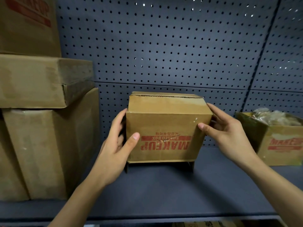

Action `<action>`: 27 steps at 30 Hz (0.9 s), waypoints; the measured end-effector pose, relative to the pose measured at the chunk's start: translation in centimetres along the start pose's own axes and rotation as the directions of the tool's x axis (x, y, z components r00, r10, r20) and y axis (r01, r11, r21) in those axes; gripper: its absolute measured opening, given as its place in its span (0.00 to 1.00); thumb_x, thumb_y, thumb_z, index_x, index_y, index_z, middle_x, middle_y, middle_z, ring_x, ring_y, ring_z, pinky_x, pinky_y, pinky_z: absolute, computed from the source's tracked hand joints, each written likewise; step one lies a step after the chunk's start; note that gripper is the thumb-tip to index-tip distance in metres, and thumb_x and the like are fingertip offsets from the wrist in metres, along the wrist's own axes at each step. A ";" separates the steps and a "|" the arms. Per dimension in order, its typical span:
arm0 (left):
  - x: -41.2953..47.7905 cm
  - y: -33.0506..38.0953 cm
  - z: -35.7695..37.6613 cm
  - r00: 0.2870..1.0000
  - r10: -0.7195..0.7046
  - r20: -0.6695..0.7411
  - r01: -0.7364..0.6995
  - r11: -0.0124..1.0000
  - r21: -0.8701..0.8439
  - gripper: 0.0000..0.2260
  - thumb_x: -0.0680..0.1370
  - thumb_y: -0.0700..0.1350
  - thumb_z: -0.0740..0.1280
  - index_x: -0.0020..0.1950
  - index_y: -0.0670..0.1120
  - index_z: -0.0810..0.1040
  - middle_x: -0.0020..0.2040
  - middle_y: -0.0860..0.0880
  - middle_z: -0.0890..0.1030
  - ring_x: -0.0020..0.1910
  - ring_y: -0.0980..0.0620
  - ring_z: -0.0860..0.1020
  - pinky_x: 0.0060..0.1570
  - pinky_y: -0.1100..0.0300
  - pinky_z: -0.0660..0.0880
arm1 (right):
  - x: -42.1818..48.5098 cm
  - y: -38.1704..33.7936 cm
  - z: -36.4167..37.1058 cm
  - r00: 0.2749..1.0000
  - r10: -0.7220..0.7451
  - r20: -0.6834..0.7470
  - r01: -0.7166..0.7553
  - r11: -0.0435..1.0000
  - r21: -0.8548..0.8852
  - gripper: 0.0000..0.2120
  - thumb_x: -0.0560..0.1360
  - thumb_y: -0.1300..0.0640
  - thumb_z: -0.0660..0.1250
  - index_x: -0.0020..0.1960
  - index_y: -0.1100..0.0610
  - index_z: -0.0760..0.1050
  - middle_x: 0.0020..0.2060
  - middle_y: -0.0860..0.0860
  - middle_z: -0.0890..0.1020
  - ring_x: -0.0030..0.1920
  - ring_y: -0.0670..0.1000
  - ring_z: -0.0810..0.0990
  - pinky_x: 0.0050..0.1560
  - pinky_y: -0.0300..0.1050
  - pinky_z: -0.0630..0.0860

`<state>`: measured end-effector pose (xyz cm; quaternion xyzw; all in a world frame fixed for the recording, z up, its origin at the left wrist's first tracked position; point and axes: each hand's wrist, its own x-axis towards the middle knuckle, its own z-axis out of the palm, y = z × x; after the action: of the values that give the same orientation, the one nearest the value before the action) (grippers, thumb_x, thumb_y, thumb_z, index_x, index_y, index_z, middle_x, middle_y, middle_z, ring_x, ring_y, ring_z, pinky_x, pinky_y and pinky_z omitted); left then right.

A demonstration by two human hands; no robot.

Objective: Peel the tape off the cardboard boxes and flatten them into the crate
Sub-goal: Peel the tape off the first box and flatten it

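A small brown cardboard box (165,122) stands upside down on the dark shelf, its red "MAKEUP" print inverted on the front face. Clear tape runs across its top, and its bottom flaps hang open onto the shelf. My left hand (118,145) grips the box's left side, thumb on the front face. Gripping the right side is my right hand (226,131), its thumb on the front face near the upper right corner. No crate is in view.
A stack of large cardboard boxes (41,128) fills the left of the dark shelf (164,194). An open "MAKEUP" box (278,138) holding crumpled plastic sits at the right. A perforated metal back panel (164,46) stands behind.
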<state>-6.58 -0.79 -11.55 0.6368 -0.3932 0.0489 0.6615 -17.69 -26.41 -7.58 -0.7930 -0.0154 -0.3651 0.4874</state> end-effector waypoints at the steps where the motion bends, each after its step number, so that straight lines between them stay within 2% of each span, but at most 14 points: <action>1: -0.1 -0.1 -0.1 1.000 0.010 0.018 -0.010 1.000 -0.016 0.25 0.80 0.58 0.65 0.74 0.67 0.59 0.67 0.73 0.70 0.69 0.69 0.68 0.68 0.63 0.71 | 0.0 0.1 0.0 1.000 0.001 -0.015 -0.001 1.000 0.031 0.28 0.76 0.68 0.69 0.65 0.39 0.71 0.56 0.35 0.82 0.59 0.37 0.79 0.54 0.31 0.77; 3: -0.2 -0.1 -0.1 0.997 0.027 0.066 -0.023 0.998 -0.057 0.28 0.76 0.60 0.66 0.73 0.71 0.59 0.70 0.66 0.71 0.70 0.62 0.70 0.65 0.60 0.73 | 0.0 0.4 0.0 0.998 0.019 -0.054 -0.013 0.994 0.107 0.27 0.74 0.70 0.70 0.65 0.44 0.73 0.57 0.45 0.83 0.58 0.45 0.81 0.55 0.39 0.79; 5: -0.4 -0.2 -0.2 0.994 0.043 0.100 -0.034 0.995 -0.097 0.26 0.75 0.58 0.66 0.70 0.73 0.60 0.72 0.59 0.71 0.70 0.57 0.72 0.63 0.60 0.75 | -0.1 0.6 -0.1 0.995 0.074 -0.070 -0.057 0.974 0.221 0.27 0.73 0.72 0.69 0.62 0.45 0.73 0.56 0.49 0.84 0.56 0.50 0.82 0.53 0.46 0.81; 8: -0.6 -0.6 -0.6 0.997 0.000 0.079 0.017 0.976 -0.218 0.20 0.75 0.58 0.65 0.66 0.70 0.67 0.69 0.55 0.76 0.68 0.54 0.75 0.57 0.62 0.77 | -0.3 0.9 -0.1 0.989 0.141 -0.030 -0.119 0.914 0.387 0.25 0.74 0.75 0.66 0.54 0.45 0.74 0.51 0.48 0.84 0.52 0.50 0.82 0.45 0.43 0.81; 11: -0.6 -0.8 -0.9 0.995 -0.061 0.076 0.080 0.956 -0.282 0.16 0.74 0.65 0.65 0.61 0.66 0.75 0.66 0.54 0.78 0.68 0.52 0.75 0.59 0.56 0.77 | -0.6 0.8 0.3 0.997 0.083 0.004 -0.078 0.930 0.358 0.23 0.75 0.75 0.64 0.46 0.45 0.78 0.52 0.48 0.83 0.55 0.52 0.81 0.51 0.45 0.80; 13: -0.6 -0.7 -0.9 0.994 -0.097 0.053 0.109 0.931 -0.349 0.22 0.71 0.70 0.68 0.59 0.61 0.78 0.66 0.52 0.79 0.68 0.50 0.76 0.61 0.53 0.77 | -0.8 0.6 0.5 0.999 0.053 0.010 -0.053 0.938 0.342 0.26 0.76 0.76 0.63 0.42 0.43 0.79 0.51 0.45 0.83 0.56 0.52 0.80 0.57 0.54 0.77; 15: -0.5 -0.5 -1.2 0.990 -0.138 0.014 0.130 0.886 -0.445 0.25 0.70 0.71 0.69 0.56 0.54 0.80 0.64 0.48 0.80 0.65 0.48 0.77 0.61 0.48 0.77 | -0.8 0.7 0.5 0.999 0.036 0.007 -0.036 0.939 0.343 0.28 0.75 0.78 0.61 0.38 0.45 0.78 0.56 0.45 0.82 0.58 0.51 0.81 0.57 0.59 0.75; 17: -0.4 -0.1 -1.3 0.986 -0.163 -0.033 0.130 0.880 -0.456 0.23 0.75 0.68 0.64 0.50 0.48 0.81 0.56 0.46 0.80 0.59 0.47 0.79 0.60 0.43 0.77 | -1.0 1.0 0.4 1.000 0.011 0.014 -0.015 0.948 0.317 0.26 0.74 0.80 0.60 0.37 0.49 0.75 0.61 0.49 0.81 0.62 0.51 0.80 0.54 0.57 0.76; 19: -0.2 0.2 -1.4 0.975 -0.207 -0.078 0.150 0.879 -0.452 0.21 0.80 0.60 0.57 0.44 0.46 0.80 0.49 0.45 0.80 0.54 0.47 0.78 0.57 0.43 0.78 | -1.2 1.2 0.4 1.000 -0.021 0.015 0.017 0.968 0.250 0.24 0.74 0.80 0.61 0.36 0.51 0.74 0.63 0.50 0.81 0.64 0.50 0.79 0.51 0.50 0.79; 20: -0.1 0.5 -1.4 0.968 -0.230 -0.097 0.166 0.883 -0.439 0.20 0.80 0.58 0.57 0.42 0.46 0.79 0.47 0.46 0.80 0.53 0.48 0.78 0.54 0.45 0.79 | -1.4 1.3 0.5 1.000 -0.029 0.010 0.026 0.973 0.231 0.24 0.73 0.80 0.63 0.35 0.51 0.75 0.63 0.49 0.81 0.64 0.49 0.79 0.50 0.47 0.80; 22: 0.0 1.1 -1.7 0.967 -0.238 -0.087 0.185 0.899 -0.396 0.16 0.75 0.58 0.64 0.39 0.46 0.78 0.44 0.48 0.79 0.48 0.51 0.78 0.48 0.51 0.77 | -1.7 1.6 0.3 1.000 -0.022 0.004 0.020 0.968 0.252 0.22 0.71 0.77 0.67 0.34 0.50 0.77 0.62 0.46 0.81 0.62 0.47 0.80 0.48 0.43 0.81; 24: 0.0 1.2 -2.3 0.970 -0.239 -0.055 0.207 0.918 -0.337 0.16 0.67 0.59 0.75 0.40 0.47 0.79 0.45 0.50 0.78 0.44 0.54 0.78 0.45 0.53 0.75 | -1.9 1.8 0.0 0.998 0.006 0.056 -0.024 0.947 0.321 0.12 0.68 0.66 0.72 0.33 0.51 0.79 0.62 0.47 0.81 0.61 0.48 0.81 0.50 0.44 0.81; 25: 0.0 1.1 -2.7 0.970 -0.238 -0.036 0.215 0.923 -0.320 0.16 0.66 0.56 0.78 0.43 0.48 0.80 0.46 0.50 0.79 0.44 0.54 0.78 0.44 0.54 0.76 | -2.0 1.7 -0.3 0.996 0.030 0.085 -0.059 0.930 0.364 0.07 0.68 0.62 0.73 0.33 0.53 0.81 0.62 0.49 0.81 0.60 0.49 0.81 0.50 0.45 0.81; 27: -0.1 1.1 -3.1 0.971 -0.239 -0.016 0.221 0.922 -0.318 0.15 0.68 0.43 0.77 0.54 0.49 0.80 0.53 0.51 0.81 0.48 0.54 0.81 0.41 0.59 0.79 | -1.9 1.9 -1.1 0.990 0.090 0.109 -0.127 0.902 0.413 0.14 0.73 0.66 0.64 0.32 0.58 0.82 0.63 0.55 0.80 0.55 0.50 0.83 0.44 0.42 0.80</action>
<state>-5.86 2.18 -10.33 0.5636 -0.3004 -0.0749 0.7658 -19.00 -27.62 -9.88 -0.6846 -0.0704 -0.2907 0.6647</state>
